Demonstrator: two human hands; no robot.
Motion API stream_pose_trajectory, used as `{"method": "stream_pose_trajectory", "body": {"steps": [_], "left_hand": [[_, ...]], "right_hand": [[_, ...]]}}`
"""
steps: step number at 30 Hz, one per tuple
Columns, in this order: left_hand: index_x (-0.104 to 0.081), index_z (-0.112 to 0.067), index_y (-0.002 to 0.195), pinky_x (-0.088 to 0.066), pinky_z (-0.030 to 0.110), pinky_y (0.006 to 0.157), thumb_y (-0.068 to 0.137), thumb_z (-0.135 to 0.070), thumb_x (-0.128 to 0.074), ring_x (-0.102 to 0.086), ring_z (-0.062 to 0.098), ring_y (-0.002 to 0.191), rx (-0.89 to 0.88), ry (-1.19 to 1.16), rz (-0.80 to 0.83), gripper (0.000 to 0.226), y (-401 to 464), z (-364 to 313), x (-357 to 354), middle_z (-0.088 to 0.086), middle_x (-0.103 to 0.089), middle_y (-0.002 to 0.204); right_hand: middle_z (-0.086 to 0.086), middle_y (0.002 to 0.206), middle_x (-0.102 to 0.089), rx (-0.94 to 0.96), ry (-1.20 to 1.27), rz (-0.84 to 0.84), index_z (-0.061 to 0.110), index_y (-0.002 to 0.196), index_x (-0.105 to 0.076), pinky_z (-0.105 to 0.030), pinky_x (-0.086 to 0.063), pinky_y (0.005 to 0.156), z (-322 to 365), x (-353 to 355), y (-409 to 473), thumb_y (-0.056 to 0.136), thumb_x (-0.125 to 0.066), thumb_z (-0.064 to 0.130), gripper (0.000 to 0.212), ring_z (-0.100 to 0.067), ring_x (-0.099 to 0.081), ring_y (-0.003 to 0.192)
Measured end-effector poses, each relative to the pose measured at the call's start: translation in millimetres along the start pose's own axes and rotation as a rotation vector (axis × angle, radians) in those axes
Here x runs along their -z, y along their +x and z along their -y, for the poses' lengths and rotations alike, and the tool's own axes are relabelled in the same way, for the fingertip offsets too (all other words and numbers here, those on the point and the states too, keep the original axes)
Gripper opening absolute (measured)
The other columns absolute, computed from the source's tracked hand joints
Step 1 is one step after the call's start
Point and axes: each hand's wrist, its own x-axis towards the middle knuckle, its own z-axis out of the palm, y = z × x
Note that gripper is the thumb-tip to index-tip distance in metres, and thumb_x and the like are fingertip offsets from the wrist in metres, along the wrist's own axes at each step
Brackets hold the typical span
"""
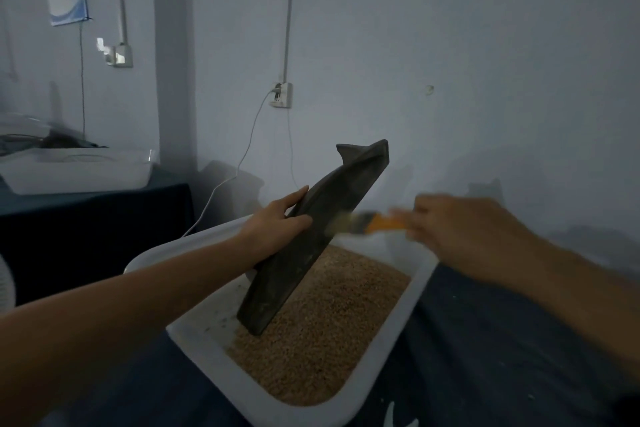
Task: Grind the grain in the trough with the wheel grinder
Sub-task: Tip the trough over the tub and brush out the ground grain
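Observation:
A dark, boat-shaped grinding trough [313, 236] stands tipped steeply, its lower end resting in the brown grain [332, 322] that fills a white plastic tub [398, 333]. My left hand [273, 229] grips the trough's left rim about halfway up, thumb on the inner face. My right hand [464, 236] holds an orange-handled brush [374, 222], blurred by motion, with its bristles against the trough's right edge. No wheel grinder is in view.
The tub sits on a dark blue cloth [485, 357]. A second white tub [79, 170] stands on a dark table at the back left. A wall socket [281, 95] with a white cable hangs behind the trough.

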Motion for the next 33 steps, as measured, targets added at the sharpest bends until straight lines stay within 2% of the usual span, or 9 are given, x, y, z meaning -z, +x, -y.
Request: {"method": "stream_pose_trajectory", "body": {"steps": [2,6,9,13,16,21,26,29,33], "left_hand": [[-0.025,-0.041,0.144,-0.052,0.028,0.078,0.091,-0.028,-0.052,-0.063,0.019,0.091,-0.013,0.011,-0.014,0.060,-1,0,-1,0.005,-0.062,0.109],[-0.025,-0.042,0.144,-0.052,0.031,0.083,0.091,-0.028,-0.052,-0.064,0.019,0.091,-0.032,0.032,-0.011,0.061,2,0,-4,0.006,-0.063,0.108],[-0.023,-0.040,0.145,-0.050,0.029,0.083,0.092,-0.030,-0.052,-0.061,0.018,0.094,-0.029,0.015,-0.010,0.061,7,3,-6,0.004,-0.059,0.107],[-0.022,-0.041,0.144,-0.053,0.024,0.073,0.092,-0.031,-0.052,-0.060,0.013,0.088,-0.019,0.005,-0.033,0.061,12,6,-6,-0.001,-0.054,0.106],[-0.021,-0.043,0.144,-0.045,0.014,0.060,0.092,-0.032,-0.052,-0.058,0.006,0.080,-0.052,0.087,-0.043,0.062,11,8,-3,-0.006,-0.052,0.097],[-0.022,-0.046,0.143,-0.050,0.023,0.073,0.092,-0.032,-0.051,-0.060,0.012,0.086,-0.051,0.099,-0.028,0.060,6,11,-5,-0.001,-0.056,0.100],[-0.023,-0.046,0.143,-0.050,0.023,0.073,0.091,-0.032,-0.052,-0.061,0.012,0.086,-0.054,0.100,-0.022,0.061,3,10,-8,0.000,-0.057,0.101],[-0.023,-0.044,0.143,-0.052,0.033,0.083,0.092,-0.031,-0.052,-0.062,0.017,0.090,-0.032,0.047,-0.023,0.061,5,12,-8,0.003,-0.060,0.103],[-0.022,-0.046,0.142,-0.052,0.029,0.077,0.091,-0.033,-0.052,-0.061,0.018,0.088,-0.005,0.060,-0.038,0.060,8,14,-8,0.001,-0.058,0.099]], "right_hand": [[0.001,0.093,-0.042,-0.145,-0.012,-0.026,0.025,0.136,-0.036,-0.027,-0.031,0.055,-14,-2,20,0.101,-0.026,0.032,0.036,-0.012,-0.042,0.073],[0.000,0.083,-0.040,-0.280,0.135,-0.016,0.019,0.120,-0.051,-0.030,-0.035,0.062,4,-13,50,0.101,-0.033,0.021,0.026,-0.014,-0.042,0.068],[0.005,0.079,-0.040,-0.133,0.297,0.002,0.023,0.101,-0.051,-0.026,-0.037,0.061,41,-23,38,0.099,-0.038,0.020,0.013,-0.014,-0.049,0.072],[0.004,0.110,-0.051,0.219,0.456,0.143,0.028,0.124,-0.053,-0.019,-0.035,0.066,75,-24,-2,0.099,-0.041,0.022,0.029,-0.010,-0.050,0.093],[0.008,0.098,-0.048,0.243,0.379,0.281,0.035,0.121,-0.053,-0.027,-0.046,0.073,54,-8,-17,0.096,-0.045,0.020,0.030,-0.009,-0.050,0.088],[0.004,0.087,-0.046,-0.099,0.205,0.091,0.034,0.113,-0.056,-0.029,-0.037,0.063,11,5,12,0.098,-0.038,0.030,0.023,-0.013,-0.050,0.077],[-0.001,0.085,-0.053,-0.471,0.280,0.019,0.019,0.102,-0.060,-0.027,-0.032,0.059,9,-11,47,0.096,-0.039,0.016,0.022,-0.016,-0.049,0.069],[0.007,0.073,-0.041,-0.354,0.467,0.014,0.035,0.097,-0.054,-0.024,-0.036,0.061,42,-16,39,0.097,-0.041,0.018,0.021,-0.013,-0.048,0.069],[0.002,0.090,-0.045,-0.047,0.483,0.101,0.023,0.117,-0.056,-0.025,-0.037,0.064,94,-18,14,0.095,-0.045,0.017,0.025,-0.012,-0.045,0.078]]}}
